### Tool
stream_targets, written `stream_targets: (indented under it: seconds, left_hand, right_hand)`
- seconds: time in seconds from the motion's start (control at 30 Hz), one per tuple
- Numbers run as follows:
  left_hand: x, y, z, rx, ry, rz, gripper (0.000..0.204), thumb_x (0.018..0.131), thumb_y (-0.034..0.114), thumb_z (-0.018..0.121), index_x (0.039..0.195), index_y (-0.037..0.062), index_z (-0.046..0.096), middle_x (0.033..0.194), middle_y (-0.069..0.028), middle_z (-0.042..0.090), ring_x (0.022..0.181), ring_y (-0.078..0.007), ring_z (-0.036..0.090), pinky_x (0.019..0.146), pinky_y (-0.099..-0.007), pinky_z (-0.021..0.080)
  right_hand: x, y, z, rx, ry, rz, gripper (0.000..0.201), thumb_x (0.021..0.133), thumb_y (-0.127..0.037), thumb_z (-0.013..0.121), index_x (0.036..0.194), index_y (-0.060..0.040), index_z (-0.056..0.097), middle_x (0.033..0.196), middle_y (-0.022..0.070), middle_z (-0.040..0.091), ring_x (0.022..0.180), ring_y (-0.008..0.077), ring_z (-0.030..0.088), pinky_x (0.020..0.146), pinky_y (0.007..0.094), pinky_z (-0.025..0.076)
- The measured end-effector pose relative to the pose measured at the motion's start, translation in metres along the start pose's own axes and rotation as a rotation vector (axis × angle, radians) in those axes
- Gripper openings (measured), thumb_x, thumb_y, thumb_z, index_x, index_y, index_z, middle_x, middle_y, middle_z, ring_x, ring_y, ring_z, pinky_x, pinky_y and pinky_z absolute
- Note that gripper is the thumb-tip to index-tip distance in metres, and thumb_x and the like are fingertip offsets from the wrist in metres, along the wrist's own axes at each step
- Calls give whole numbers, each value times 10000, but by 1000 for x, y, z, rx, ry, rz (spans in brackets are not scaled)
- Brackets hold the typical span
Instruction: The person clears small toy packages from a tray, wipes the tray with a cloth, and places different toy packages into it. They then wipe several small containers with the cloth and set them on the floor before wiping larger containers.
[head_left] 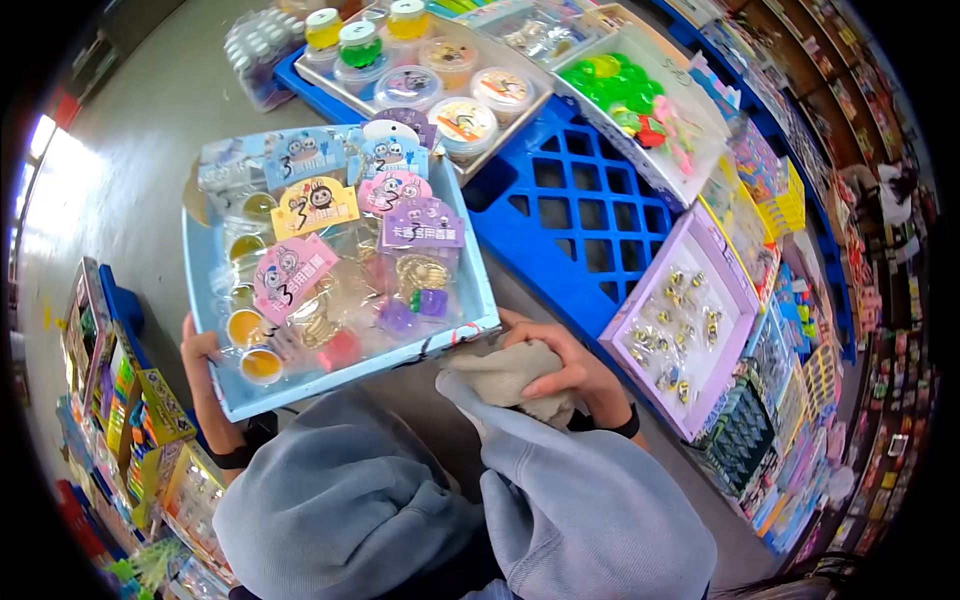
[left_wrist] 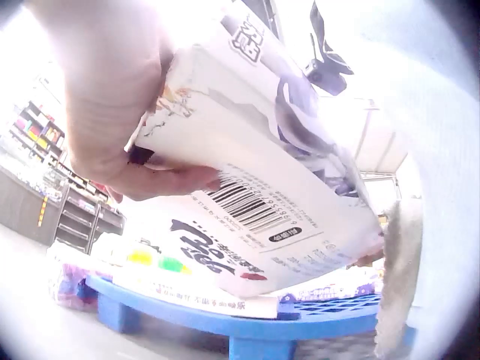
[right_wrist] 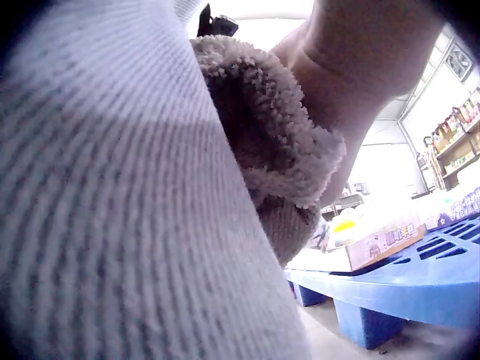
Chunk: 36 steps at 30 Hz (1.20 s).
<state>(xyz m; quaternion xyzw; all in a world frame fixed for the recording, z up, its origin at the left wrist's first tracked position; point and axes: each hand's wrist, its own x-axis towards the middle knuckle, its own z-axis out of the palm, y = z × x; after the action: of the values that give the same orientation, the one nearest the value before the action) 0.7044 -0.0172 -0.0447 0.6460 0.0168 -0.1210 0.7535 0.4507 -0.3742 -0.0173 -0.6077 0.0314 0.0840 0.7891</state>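
Observation:
A light blue open box (head_left: 350, 375) of bagged trinkets with pink, yellow, purple and blue header cards is held tilted above the lap. My left hand (head_left: 200, 350) grips its left side; in the left wrist view the hand (left_wrist: 120, 120) curls round an edge of the box (left_wrist: 247, 165), a finger near the barcode. At its lower right corner, my right hand (head_left: 565, 365) holds a crumpled grey-beige cloth (head_left: 510, 375), fingertips by the box wall. The fuzzy cloth (right_wrist: 277, 127) shows below the right hand (right_wrist: 360, 75) in the right wrist view, its fingers hidden.
Beyond the box is a blue plastic pallet (head_left: 545, 240), its grid partly bare. It bears a tray of round tubs (head_left: 465, 125), a tray of green and pink toys (head_left: 610, 90) and a purple-rimmed tray (head_left: 635, 370). More goods stand at the lower left; shelves (head_left: 900, 400) line the right.

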Motion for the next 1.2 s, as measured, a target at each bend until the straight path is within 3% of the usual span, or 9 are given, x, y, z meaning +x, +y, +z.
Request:
stream_targets:
  seconds: [0.3, 0.47, 0.6, 0.77, 0.9, 0.97, 1.0, 1.1, 1.2]
  left_hand:
    - [33, -27, -30, 48, -139, -58, 563, 528, -7, 414, 1080, -83, 496, 866, -110, 589, 687, -182, 585, 622, -244, 500]
    - [-2, 6, 20, -190, -96, -108, 591, 490, -5, 401, 1069, -91, 482, 878, -148, 595, 724, -242, 615, 676, -282, 536]
    - [0, 15, 21, -124, -272, -103, 593, 481, -11, 400, 1063, -88, 484, 868, -142, 591, 707, -217, 609, 645, -259, 530]
    - [-5, 26, 104, -72, -231, -143, 550, 524, 1, 426, 1063, -80, 504, 781, -75, 576, 578, -119, 539, 535, -192, 467]
    - [8, 22, 190, 198, -554, -39, 443, 576, 32, 452, 998, -54, 558, 641, 43, 461, 487, -24, 361, 423, -175, 282]
    - [18, 6, 232, 199, -740, -71, 423, 594, 45, 461, 996, -40, 562, 680, 35, 469, 560, -41, 396, 491, -189, 318]
    - [29, -6, 249, 319, -892, -61, 512, 660, 99, 484, 1153, -35, 517, 839, 3, 543, 702, -68, 484, 641, -193, 404]
    - [15, -6, 295, 460, -878, -155, 457, 737, 266, 550, 1114, 9, 556, 988, -48, 550, 869, -116, 509, 777, -241, 404]
    - [33, -25, 284, 478, -907, -306, 482, 771, 373, 554, 1125, 46, 560, 1071, -87, 532, 933, -148, 513, 843, -257, 389]
  right_hand:
    - [0, -5, 18, -51, 81, -75, 423, 592, -232, 744, 917, -9, 592, 1381, 272, 295, 1293, 300, 308, 997, 349, 263]
    - [-19, 2, 20, -143, 139, -67, 423, 592, -227, 740, 923, -8, 593, 1384, 259, 305, 1262, 301, 359, 983, 352, 291]
    - [-42, 1, 26, -107, 183, -79, 443, 552, -209, 755, 917, -18, 592, 1384, 254, 311, 1236, 297, 394, 975, 342, 297]
    - [-83, -5, 35, -74, 530, -1, 462, 494, -144, 732, 912, -9, 587, 1270, 213, 447, 1142, 278, 462, 957, 343, 309]
    - [-123, 9, 33, 55, 795, -49, 475, 481, -134, 706, 920, -4, 582, 1125, 173, 538, 1017, 247, 527, 892, 330, 372]
    - [-139, 13, 28, 119, 971, -16, 485, 490, -130, 677, 944, 1, 569, 999, 132, 582, 896, 211, 562, 806, 299, 422]
    - [-139, 16, 25, 108, 975, -20, 485, 490, -130, 677, 944, 1, 569, 999, 132, 582, 896, 211, 562, 806, 299, 422]
    - [-127, 17, 25, 195, 1179, -53, 400, 542, -111, 669, 911, -9, 551, 868, 87, 595, 786, 181, 570, 712, 265, 445]
    - [-122, 40, 25, 124, 1104, 93, 304, 613, -49, 675, 884, -15, 542, 836, 62, 587, 750, 140, 550, 678, 264, 445]
